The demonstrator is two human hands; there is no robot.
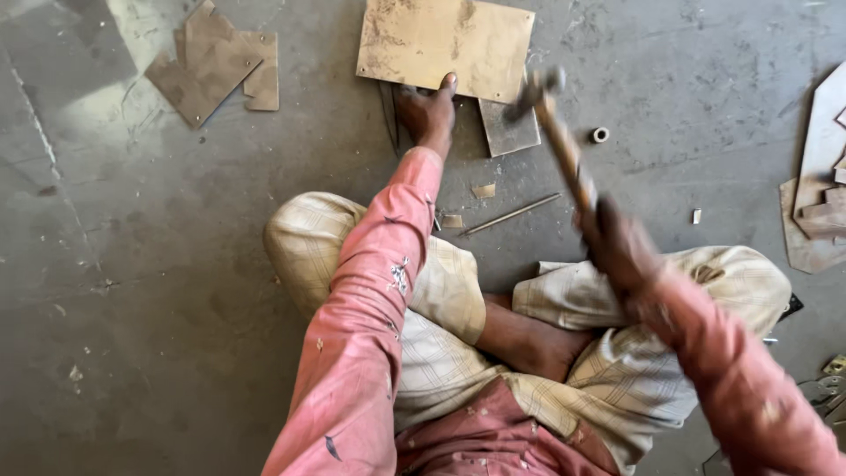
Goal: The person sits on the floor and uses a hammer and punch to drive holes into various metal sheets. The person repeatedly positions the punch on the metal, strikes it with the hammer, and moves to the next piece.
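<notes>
Grey concrete floor (176, 291), left hand (426, 113) fingers pressed flat on brass sheet (445, 44), right hand (617, 242) fingers wrapped around raised hammer (555, 132)

One hammer (555, 132), one thin rod (511, 214), one small ring (600, 135) — and one large metal sheet (445, 42) (smaller offcuts uncounted).

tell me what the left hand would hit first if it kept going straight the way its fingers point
The left hand points up the frame and already touches the edge of the large brass-coloured sheet; going straight on, it would likely slide onto that sheet.
</notes>
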